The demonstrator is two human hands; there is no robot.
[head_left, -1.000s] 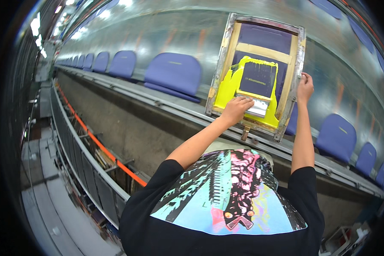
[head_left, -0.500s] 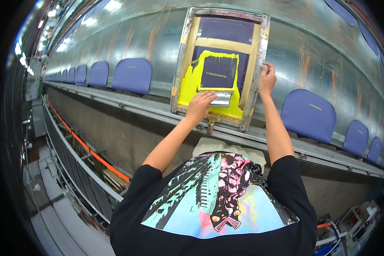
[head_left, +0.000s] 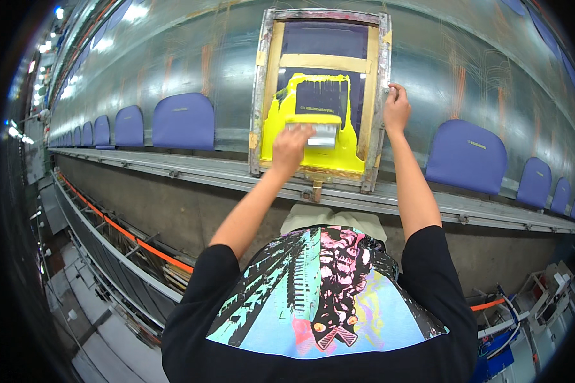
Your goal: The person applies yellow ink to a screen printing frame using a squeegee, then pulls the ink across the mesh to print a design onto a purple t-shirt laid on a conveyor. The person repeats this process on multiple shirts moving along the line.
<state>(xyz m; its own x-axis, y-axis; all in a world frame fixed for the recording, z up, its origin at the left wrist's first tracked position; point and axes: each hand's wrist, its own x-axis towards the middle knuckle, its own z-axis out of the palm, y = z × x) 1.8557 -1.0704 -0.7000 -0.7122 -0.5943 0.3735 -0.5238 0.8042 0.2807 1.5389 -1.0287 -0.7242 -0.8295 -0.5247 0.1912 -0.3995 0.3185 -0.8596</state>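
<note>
A screen-printing frame (head_left: pixel 256 121) lies on the metal table ahead of me, with tan tape round its dark mesh. Bright yellow ink (head_left: pixel 351 157) covers the lower part of the mesh and runs up round a dark rectangular patch (head_left: pixel 319 96). My left hand (head_left: pixel 292 145) is closed on the left end of a metal-backed squeegee (head_left: pixel 324 136), whose far edge carries a thick bead of yellow ink. Slight blur hides whether the squeegee touches the mesh. At the frame's right side rail, my right hand (head_left: pixel 396 110) has its fingers curled against the edge, seemingly gripping a small part there.
Purple round-topped panels (head_left: pixel 184 121) lie in a row along the table (head_left: pixel 421 83), continuing on the right (head_left: pixel 466 157). A metal rail (head_left: pixel 217 174) runs along the near edge, with a small bracket (head_left: pixel 317 190) below the frame. An orange bar (head_left: pixel 140 237) lies lower left.
My left hand and the squeegee have moved slightly away from me over the mesh, and yellow ink now shows thickly along the squeegee's far edge. My right hand stays at the frame's edge.
</note>
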